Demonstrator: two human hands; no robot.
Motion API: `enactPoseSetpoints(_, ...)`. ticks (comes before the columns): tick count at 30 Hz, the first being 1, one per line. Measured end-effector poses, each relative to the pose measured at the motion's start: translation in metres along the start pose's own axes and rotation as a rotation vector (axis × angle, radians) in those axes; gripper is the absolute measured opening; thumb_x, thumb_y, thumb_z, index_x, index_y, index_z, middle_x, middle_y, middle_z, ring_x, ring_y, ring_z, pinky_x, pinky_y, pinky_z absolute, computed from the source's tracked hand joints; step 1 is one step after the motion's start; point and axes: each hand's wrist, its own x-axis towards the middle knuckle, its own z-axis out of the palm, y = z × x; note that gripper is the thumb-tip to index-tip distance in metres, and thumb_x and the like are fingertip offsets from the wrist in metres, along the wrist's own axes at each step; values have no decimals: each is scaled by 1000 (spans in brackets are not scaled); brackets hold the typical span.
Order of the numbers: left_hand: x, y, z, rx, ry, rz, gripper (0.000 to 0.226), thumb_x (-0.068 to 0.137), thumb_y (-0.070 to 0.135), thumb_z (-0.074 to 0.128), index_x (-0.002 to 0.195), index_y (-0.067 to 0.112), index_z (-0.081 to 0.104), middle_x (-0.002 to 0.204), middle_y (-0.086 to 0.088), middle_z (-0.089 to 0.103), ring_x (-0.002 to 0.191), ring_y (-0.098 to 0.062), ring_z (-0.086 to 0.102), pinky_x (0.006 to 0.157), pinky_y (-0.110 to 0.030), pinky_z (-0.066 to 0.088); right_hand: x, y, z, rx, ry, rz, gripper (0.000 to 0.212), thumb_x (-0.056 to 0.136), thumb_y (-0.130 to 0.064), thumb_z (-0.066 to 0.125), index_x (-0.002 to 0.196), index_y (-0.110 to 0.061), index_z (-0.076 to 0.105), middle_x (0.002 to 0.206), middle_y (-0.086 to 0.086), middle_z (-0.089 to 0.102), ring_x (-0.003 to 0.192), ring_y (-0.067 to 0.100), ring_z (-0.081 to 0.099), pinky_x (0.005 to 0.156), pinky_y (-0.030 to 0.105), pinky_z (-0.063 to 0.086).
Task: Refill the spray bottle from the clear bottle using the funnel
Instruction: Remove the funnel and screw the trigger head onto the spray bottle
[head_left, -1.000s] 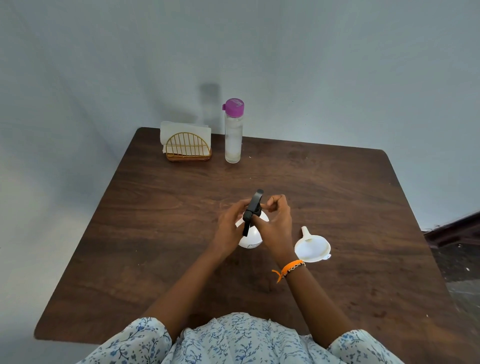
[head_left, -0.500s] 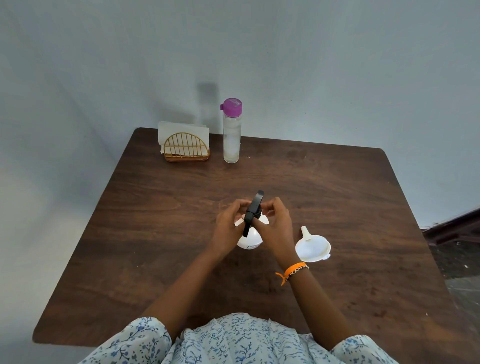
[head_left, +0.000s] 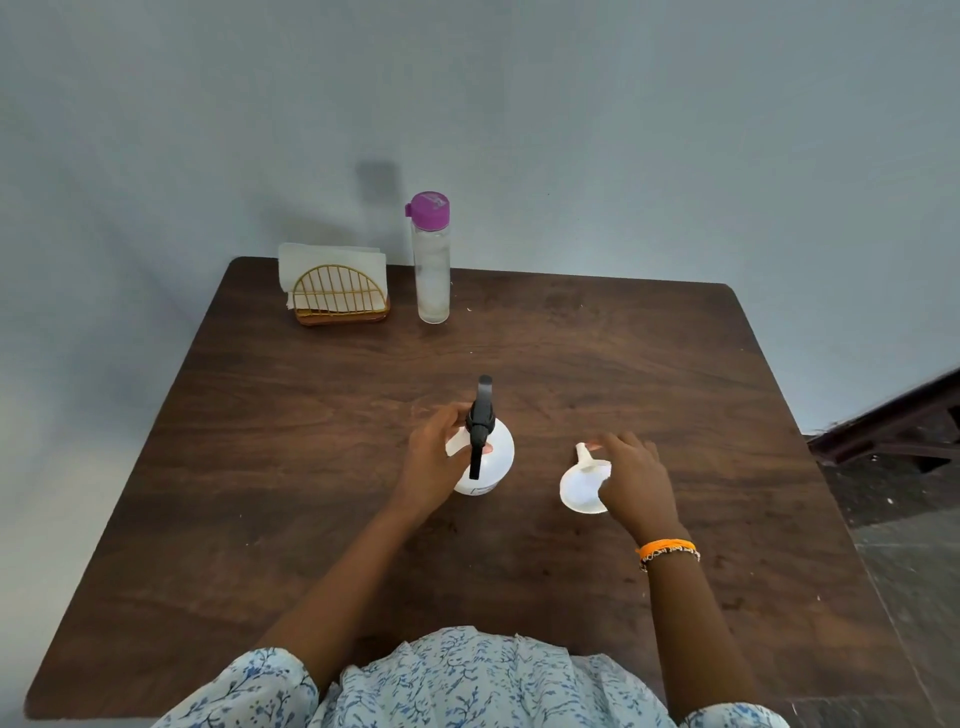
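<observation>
A white spray bottle (head_left: 493, 457) with a black trigger head (head_left: 480, 415) stands at the table's middle. My left hand (head_left: 434, 462) grips its left side, thumb across the front. To its right a white funnel (head_left: 579, 486) lies on the table, spout pointing away from me. My right hand (head_left: 631, 483) hovers over the funnel's right side with relaxed fingers reaching to the spout; whether it touches is unclear. The clear bottle (head_left: 432, 270) with a purple cap (head_left: 428, 209) stands upright at the far edge.
A gold wire napkin holder (head_left: 337, 299) with white napkins sits at the far left of the dark wooden table (head_left: 649, 364), next to the clear bottle. A pale wall rises behind the table. Dark floor shows at the right.
My right hand has left the spray head and moved right to the funnel. My left hand stays on the spray bottle. The trigger head is still on the bottle.
</observation>
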Motion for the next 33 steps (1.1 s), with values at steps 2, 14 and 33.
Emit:
enactPoseSetpoints(2, 0, 1, -1, -14, -7, -16, 35, 74, 4, 74, 95, 28, 59, 93, 18, 62, 90, 7, 57, 83, -8, 40, -1, 3, 4, 19, 21, 67, 46, 73, 4, 50, 112, -17, 61, 114, 5, 58, 105, 29, 49, 72, 32, 42)
enactPoseSetpoints(14, 5, -3, -11, -119, -152, -160, 55, 66, 22, 75, 116, 33, 53, 121, 5, 60, 120, -16, 53, 109, -46, 36, 54, -36, -3, 273, 226, 83, 16, 78, -4, 53, 83, -14, 65, 87, 4, 67, 76, 27, 57, 61, 29, 36)
enactPoseSetpoints(33, 20, -12, -20, -172, -242, -279, 59, 68, 0, 75, 107, 40, 58, 117, 18, 61, 114, -8, 55, 92, -25, 50, 235, -118, 30, 365, 126, -11, 38, 75, 2, 45, 98, -17, 69, 102, 6, 67, 92, 30, 60, 73, 33, 46)
